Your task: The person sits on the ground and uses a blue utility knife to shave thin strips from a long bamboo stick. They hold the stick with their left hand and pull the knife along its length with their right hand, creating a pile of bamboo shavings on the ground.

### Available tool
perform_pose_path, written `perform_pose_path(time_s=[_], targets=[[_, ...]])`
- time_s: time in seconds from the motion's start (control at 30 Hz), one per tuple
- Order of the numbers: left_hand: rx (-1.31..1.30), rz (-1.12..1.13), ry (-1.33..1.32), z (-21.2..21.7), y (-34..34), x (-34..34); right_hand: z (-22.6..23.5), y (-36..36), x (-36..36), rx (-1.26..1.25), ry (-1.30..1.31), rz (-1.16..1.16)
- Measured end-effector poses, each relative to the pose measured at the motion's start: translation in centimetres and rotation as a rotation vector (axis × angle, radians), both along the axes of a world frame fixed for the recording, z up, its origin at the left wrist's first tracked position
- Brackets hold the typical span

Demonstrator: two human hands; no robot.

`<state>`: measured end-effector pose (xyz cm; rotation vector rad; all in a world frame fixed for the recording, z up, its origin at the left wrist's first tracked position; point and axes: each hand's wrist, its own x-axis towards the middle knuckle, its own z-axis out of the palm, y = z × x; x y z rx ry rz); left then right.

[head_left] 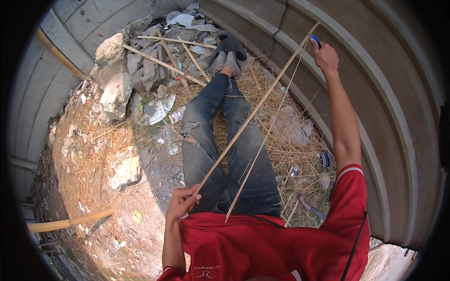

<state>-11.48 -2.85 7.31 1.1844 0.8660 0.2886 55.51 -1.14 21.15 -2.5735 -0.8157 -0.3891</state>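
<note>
- As I watch, bamboo strip (pixel 253 114) slants seven to one o'clock; probably light, springy, splintery; best gripped near ends.
- Left hand (pixel 181 203): pinching its seven-o'clock end.
- Right hand (pixel 325 57), two o'clock: closed around blue object (pixel 316 41).

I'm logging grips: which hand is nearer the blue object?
Right. The right hand grips the blue object; the left hand is farther off, holding the long stick near the lap.
</note>
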Motion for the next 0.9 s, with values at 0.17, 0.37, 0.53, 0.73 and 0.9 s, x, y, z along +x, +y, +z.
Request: perform_pose_path(time_s=[0.17, 0.37, 0.53, 0.73, 0.9], targets=[[-0.206, 0.036, -0.047, -1.8, -0.2, -2.8, -0.4, 0.6, 0.9, 0.073, -0.026, -0.098], [-0.433, 0.177, -0.217, -5.6, -1.8, -12.1, -0.3, -1.1, 1.9, -0.097, -0.107, 0.083], [-0.31, 0.195, -0.371, -7.7, 0.6, -10.5, -1.4, 2.4, -1.9, -0.154, 0.136, 0.229], [-0.296, 0.202, -0.501, -7.3, 2.3, -5.8, -4.4, 2.4, -4.5, -0.621, 0.127, 0.347], [-0.28, 0.195, -0.582, -4.5, 2.3, 0.2, -3.9, 2.1, -12.4, 0.022, 0.486, 0.537]])
